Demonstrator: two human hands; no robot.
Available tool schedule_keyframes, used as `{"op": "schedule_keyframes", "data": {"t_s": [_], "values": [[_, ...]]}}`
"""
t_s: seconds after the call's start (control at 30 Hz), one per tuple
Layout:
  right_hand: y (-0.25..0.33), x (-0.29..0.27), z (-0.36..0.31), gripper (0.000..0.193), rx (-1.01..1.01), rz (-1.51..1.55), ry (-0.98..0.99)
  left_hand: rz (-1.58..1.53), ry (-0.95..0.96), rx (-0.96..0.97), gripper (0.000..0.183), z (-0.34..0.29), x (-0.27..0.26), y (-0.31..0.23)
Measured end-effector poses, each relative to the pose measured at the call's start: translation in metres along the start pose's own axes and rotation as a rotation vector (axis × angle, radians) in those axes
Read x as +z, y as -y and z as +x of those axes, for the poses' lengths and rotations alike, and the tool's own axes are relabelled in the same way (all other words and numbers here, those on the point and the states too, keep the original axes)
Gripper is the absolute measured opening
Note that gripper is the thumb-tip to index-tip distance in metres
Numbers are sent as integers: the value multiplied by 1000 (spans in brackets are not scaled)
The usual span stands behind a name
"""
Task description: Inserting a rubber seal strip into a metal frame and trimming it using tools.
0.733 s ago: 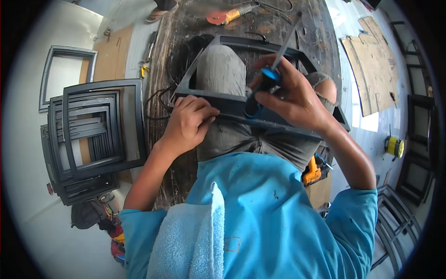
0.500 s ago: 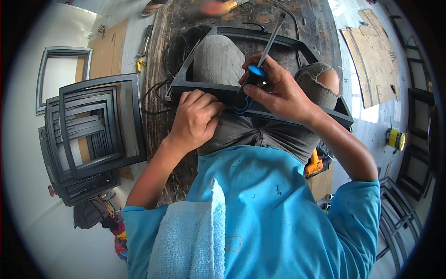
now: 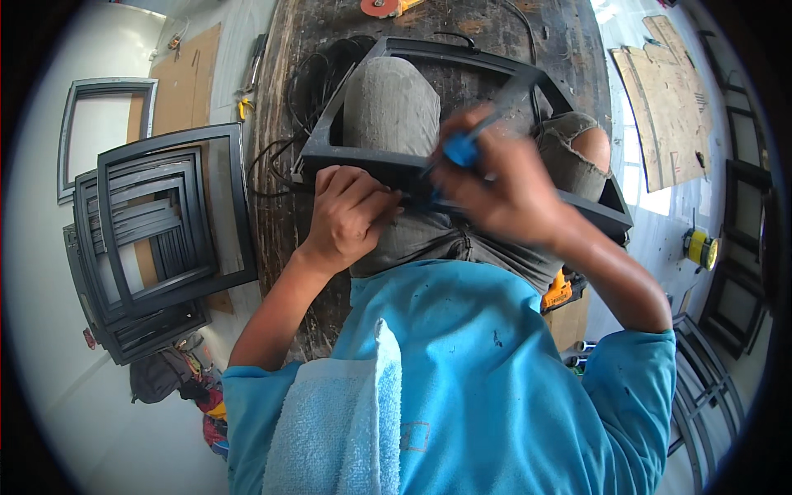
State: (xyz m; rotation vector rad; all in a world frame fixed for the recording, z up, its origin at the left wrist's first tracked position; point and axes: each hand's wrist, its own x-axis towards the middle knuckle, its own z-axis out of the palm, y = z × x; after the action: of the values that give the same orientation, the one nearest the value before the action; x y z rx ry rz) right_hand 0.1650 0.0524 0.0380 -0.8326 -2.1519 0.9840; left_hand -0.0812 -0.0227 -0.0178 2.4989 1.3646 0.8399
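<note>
A dark grey rectangular frame [image 3: 410,169] lies across my thighs, its near bar under both hands. My left hand [image 3: 348,213] rests on that bar near its left end, fingers curled, thumb and forefinger pinched together at the bar's near side. Whatever is between those fingertips is too small to make out. My right hand [image 3: 507,181], smeared by motion, is wrapped round a screwdriver [image 3: 461,149] with a blue and black handle. The blurred shaft points up and to the right, away from me. The handle's lower end is close to the bar, just right of my left fingertips; contact cannot be told.
I sit on a worn dark wooden surface [image 3: 285,107]. A red disc tool [image 3: 381,7] lies at the far edge, with black cable [image 3: 334,70] coiled at left. More dark frames [image 3: 177,136] are stacked left. An orange power tool [image 3: 558,290] sits by my right hip; cardboard [image 3: 660,107] lies far right.
The screwdriver in my right hand has tipped, its shaft leaning further right, and the hand is now blurred. My left hand keeps its place on the frame. The whole view has shifted slightly.
</note>
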Motion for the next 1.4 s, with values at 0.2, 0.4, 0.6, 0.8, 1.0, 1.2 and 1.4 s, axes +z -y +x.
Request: {"op": "schedule_keyframes", "data": {"t_s": [0.2, 0.4, 0.6, 0.8, 1.0, 1.2, 1.4], "values": [[18, -12, 20, 33, 142, 496, -260, -20, 0, 30, 21, -3, 0, 3], [12, 5, 0, 31, 162, 125, 275, -46, 32, 14, 12, 0, -2, 4], [10, -2, 10, 27, 38, 114, 6, -58, -10, 26, 15, 1, 2, 6], [6, -1, 18, 31, 11, 325, -196, -3, -38, 10, 16, -4, 4, 4], [19, -3, 29, 29, 165, 462, -261, 63, -92, 5, 21, -9, 8, 6], [15, 2, 29, 28, 137, 294, -136, 93, -115, 6, 22, -15, 11, 9], [7, 4, 29, 27, 128, 159, 22, 93, -135, -29, 24, -10, 9, 11]]}}
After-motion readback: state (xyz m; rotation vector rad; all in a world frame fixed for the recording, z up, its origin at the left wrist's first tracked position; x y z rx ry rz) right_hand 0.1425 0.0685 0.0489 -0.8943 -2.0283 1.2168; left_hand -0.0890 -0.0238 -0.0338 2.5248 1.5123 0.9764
